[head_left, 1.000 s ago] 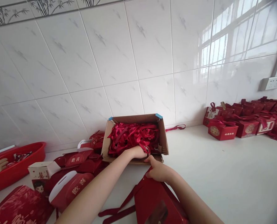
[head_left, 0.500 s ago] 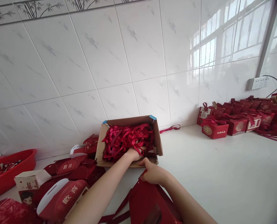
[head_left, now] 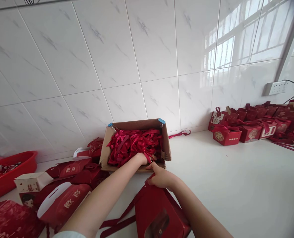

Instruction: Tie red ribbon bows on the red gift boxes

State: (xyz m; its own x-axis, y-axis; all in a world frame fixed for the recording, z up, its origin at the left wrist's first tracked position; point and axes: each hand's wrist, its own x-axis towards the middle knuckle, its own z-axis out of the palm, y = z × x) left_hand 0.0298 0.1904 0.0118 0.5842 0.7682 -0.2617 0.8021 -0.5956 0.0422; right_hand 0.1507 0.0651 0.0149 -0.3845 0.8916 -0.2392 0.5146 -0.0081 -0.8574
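A cardboard box (head_left: 103, 147) full of shiny red ribbons (head_left: 134, 143) stands against the tiled wall. My left hand (head_left: 147, 159) reaches into its near right part, its fingers hidden among the ribbons. Just outside the near edge, my right hand (head_left: 159, 176) is closed on the top of a dark red gift box (head_left: 154, 205), with its index finger and thumb near the cardboard rim. Dark ribbons (head_left: 122, 219) trail from that gift box to the left on the white table.
Folded red and white boxes (head_left: 62, 205) and a red basin (head_left: 25, 165) are at left. Rows of small red gift boxes (head_left: 227, 135) line the wall at right, below a socket strip (head_left: 277, 88). One loose ribbon (head_left: 183, 133) lies beside the cardboard box.
My left hand has gone deeper into the ribbons, and its fingers are now hidden. The view has tilted down slightly. My right hand still holds the gift box.
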